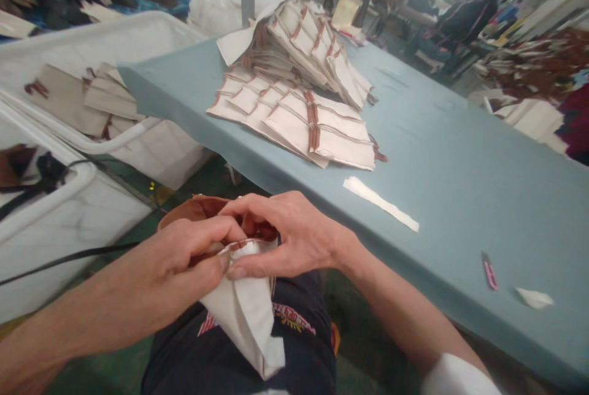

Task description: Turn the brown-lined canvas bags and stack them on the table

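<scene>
Left hand and right hand, both nearly closed, pinch cloth beside the near edge of the tabletop, where a slack grip could drop it.

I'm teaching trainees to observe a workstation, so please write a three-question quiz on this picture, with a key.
1. True or false: the left hand and right hand both hold the cream fabric piece.
2. The pink cutter lies on: (a) the lap, (b) the blue-green table, (c) a white bin.
3. Fill in: a ___ lies between the piled pieces and the cutter.
Key: 1. true; 2. b; 3. white strip.
</scene>
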Demonstrator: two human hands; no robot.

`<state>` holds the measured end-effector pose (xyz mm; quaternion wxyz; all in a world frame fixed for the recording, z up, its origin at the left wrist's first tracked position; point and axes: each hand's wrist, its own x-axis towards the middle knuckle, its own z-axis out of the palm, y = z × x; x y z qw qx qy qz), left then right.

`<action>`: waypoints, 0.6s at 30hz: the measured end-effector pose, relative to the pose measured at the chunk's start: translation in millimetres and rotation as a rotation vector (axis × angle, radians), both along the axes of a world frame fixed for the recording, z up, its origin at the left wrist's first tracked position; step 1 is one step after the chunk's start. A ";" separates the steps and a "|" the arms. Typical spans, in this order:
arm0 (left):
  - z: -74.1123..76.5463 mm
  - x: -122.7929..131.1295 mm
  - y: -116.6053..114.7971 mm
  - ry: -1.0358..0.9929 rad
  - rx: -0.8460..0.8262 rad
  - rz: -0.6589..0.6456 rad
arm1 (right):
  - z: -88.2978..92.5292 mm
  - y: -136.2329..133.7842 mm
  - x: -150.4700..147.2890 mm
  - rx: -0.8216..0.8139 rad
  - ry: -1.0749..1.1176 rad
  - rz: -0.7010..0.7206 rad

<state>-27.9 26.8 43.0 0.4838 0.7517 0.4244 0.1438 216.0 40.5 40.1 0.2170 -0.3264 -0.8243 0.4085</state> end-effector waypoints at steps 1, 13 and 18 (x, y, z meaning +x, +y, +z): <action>-1.1 1.4 0.6 -0.032 0.002 -0.031 | 0.9 0.1 0.9 -0.009 -0.064 -0.014; -6.1 9.9 0.3 -0.064 -0.057 0.091 | -4.4 -6.1 0.1 -0.019 -0.208 -0.008; -8.5 9.8 -0.4 -0.078 -0.063 0.132 | -3.3 -5.9 0.7 -0.149 -0.136 -0.027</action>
